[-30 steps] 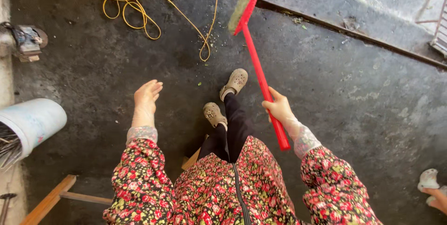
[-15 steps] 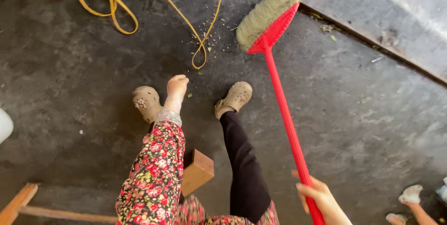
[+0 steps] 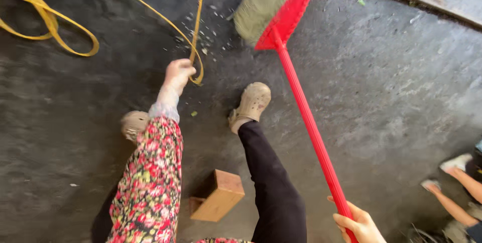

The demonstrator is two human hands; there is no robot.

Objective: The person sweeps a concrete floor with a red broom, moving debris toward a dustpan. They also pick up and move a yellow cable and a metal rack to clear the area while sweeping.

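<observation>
From the head camera, looking straight down: the right hand (image 3: pixel 359 225) is clenched round the low end of the red broom (image 3: pixel 301 107), at the near right edge of the picture. The ribbed red handle runs up and away to the angled head, whose pale greenish bristles sit on the dark concrete floor (image 3: pixel 391 87) at the far middle. Small specks of debris (image 3: pixel 211 37) lie scattered just left of the bristles, so this reads as mid-sweep.

The left hand (image 3: pixel 178 72) is stretched out over the floor, fingers curled loosely, right beside the loop of yellow cord (image 3: pixel 198 47); whether it actually pinches the cord cannot be told. The cord trails off to the far left.

Judging by the layout, the next stroke calls for keeping the cord clear of the bristles and drawing the specks together.

Two beige shoes (image 3: pixel 251 103) stand mid-frame, a small wooden block (image 3: pixel 218 203) near them. Another person's feet (image 3: pixel 452 165) show at the right edge.
</observation>
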